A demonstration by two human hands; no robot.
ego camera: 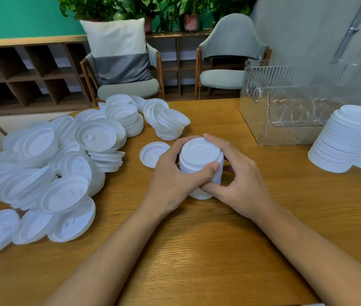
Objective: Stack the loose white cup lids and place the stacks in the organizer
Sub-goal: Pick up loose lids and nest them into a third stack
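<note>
The left hand [175, 175] and right hand [239, 180] both curl round a stack [199, 154] standing on the table [197, 250], fingers and thumbs clasping its sides. Just left of the stack lies one lid [152, 154]. Further left a big heap [49, 173] of loose lids waits, so most of the job looks undone. Well right of the stack, finished stacks [352, 142] lie on the table. Right of the stack and further back, the organizer [252, 107] seems empty, though its clear walls make that hard to judge.

Upright white lid stack [200, 164], loose lids [49, 171] heaped left, clear organizer [285, 102] right
</note>
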